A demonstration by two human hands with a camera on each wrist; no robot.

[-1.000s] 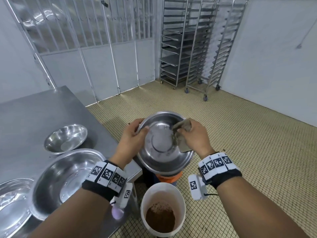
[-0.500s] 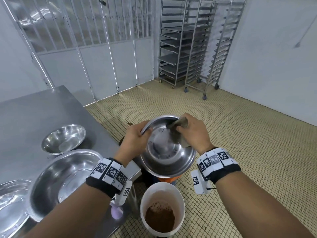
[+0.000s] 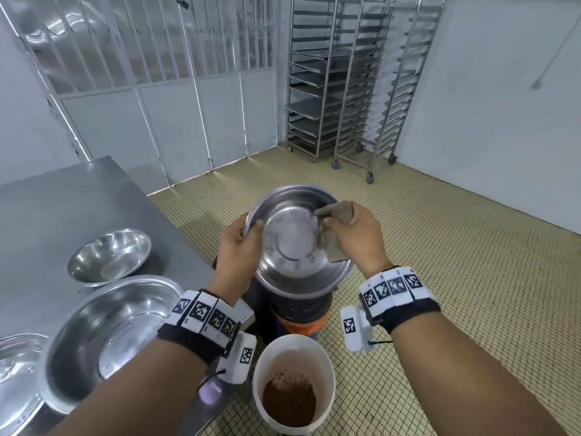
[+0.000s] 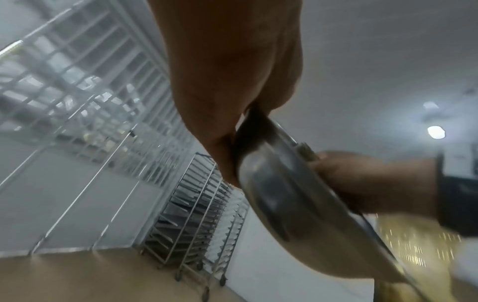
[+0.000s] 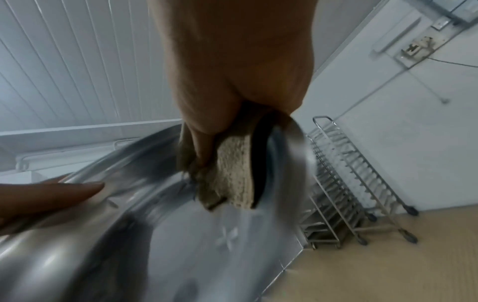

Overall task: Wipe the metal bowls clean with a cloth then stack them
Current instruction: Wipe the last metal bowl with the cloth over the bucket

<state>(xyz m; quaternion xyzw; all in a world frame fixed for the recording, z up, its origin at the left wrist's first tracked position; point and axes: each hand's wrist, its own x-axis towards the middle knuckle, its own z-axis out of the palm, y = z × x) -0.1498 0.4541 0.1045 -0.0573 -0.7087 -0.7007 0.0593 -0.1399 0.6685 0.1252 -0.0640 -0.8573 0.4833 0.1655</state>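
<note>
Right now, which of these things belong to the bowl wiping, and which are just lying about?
In the job: held bowl, gripped by left hand; cloth in right hand; three bowls waiting on table.

Lying about: white bucket of brown powder, tray racks.

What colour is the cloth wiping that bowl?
The cloth is a dull greyish tan, seen clearest in the right wrist view.

Four metal bowls are counted: one held bowl (image 3: 295, 243) between the two hands, and three on the steel table (image 3: 47, 209), to the left of the left hand (image 3: 237, 251): a small bowl (image 3: 108, 256), a large bowl (image 3: 110, 328) and a cut-off bowl (image 3: 15, 379). One cloth (image 3: 334, 228) is seen at the right hand (image 3: 356, 237). One white bucket (image 3: 294, 385) is found below the hands, and two tray racks (image 3: 355, 80) far beyond them.
</note>
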